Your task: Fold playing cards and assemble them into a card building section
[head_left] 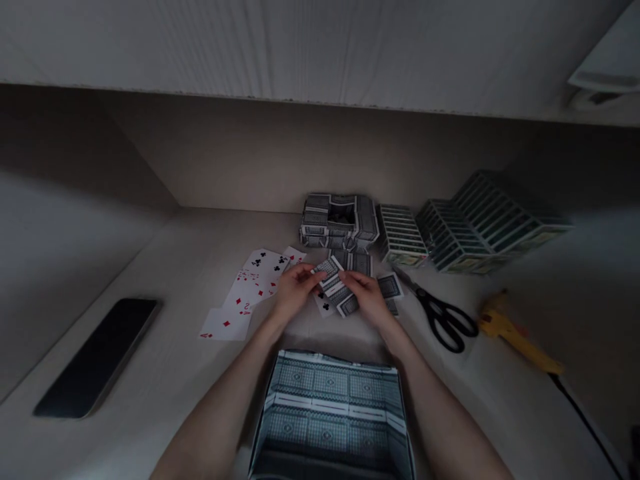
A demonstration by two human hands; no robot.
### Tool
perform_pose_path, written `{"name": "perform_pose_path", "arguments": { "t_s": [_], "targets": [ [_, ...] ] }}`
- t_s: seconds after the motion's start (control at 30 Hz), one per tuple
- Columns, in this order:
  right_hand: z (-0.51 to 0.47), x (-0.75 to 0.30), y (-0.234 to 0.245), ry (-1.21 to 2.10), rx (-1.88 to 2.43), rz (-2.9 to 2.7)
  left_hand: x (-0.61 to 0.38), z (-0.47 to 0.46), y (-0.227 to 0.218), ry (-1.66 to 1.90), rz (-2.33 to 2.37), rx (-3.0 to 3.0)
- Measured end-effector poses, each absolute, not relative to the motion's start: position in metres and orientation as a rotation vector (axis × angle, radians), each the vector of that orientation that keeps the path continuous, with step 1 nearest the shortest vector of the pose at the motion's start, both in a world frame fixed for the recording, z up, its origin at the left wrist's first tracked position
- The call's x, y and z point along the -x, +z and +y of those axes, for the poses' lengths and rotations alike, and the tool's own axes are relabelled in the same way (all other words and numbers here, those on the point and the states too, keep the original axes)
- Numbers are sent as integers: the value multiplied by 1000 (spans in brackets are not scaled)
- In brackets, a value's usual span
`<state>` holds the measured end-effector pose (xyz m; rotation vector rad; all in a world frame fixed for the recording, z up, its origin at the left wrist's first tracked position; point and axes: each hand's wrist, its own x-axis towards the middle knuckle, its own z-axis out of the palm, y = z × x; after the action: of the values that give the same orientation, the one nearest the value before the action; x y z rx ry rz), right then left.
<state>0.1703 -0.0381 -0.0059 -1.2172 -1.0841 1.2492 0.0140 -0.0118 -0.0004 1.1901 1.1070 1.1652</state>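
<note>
Between both hands is a patterned playing card (331, 280), back side up, that looks folded; whether it is one card or a few joined ones I cannot tell. My left hand (296, 291) pinches its left edge with thumb and fingers. On the opposite edge, my right hand (369, 297) grips it the same way. Beneath the hands lie more loose cards, among them a face-up club card (325, 306) and a dark-backed card (391, 287). Closer to me, between my forearms, stands an open box (330, 401) covered in card backs.
Face-up cards (263, 270) overlap on the left, with a black phone (97, 360) farther out. Behind the hands stands a card-built piece (316, 220) beside stacked card packs (493, 217). Black scissors (443, 320) and a corded yellow glue gun (520, 341) lie right. A shelf hangs above.
</note>
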Motion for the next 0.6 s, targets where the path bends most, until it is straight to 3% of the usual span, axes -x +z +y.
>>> {"name": "perform_pose_path", "arguments": {
  "t_s": [0.23,0.6],
  "targets": [
    [-39,-173,-6,1410,1105,-1111,-12,-9,-4,1155,1124,-1234],
    [-37,-168,-7,1219,1181,-1189,-13,-14,-1,1097,1125,-1436]
  ]
}}
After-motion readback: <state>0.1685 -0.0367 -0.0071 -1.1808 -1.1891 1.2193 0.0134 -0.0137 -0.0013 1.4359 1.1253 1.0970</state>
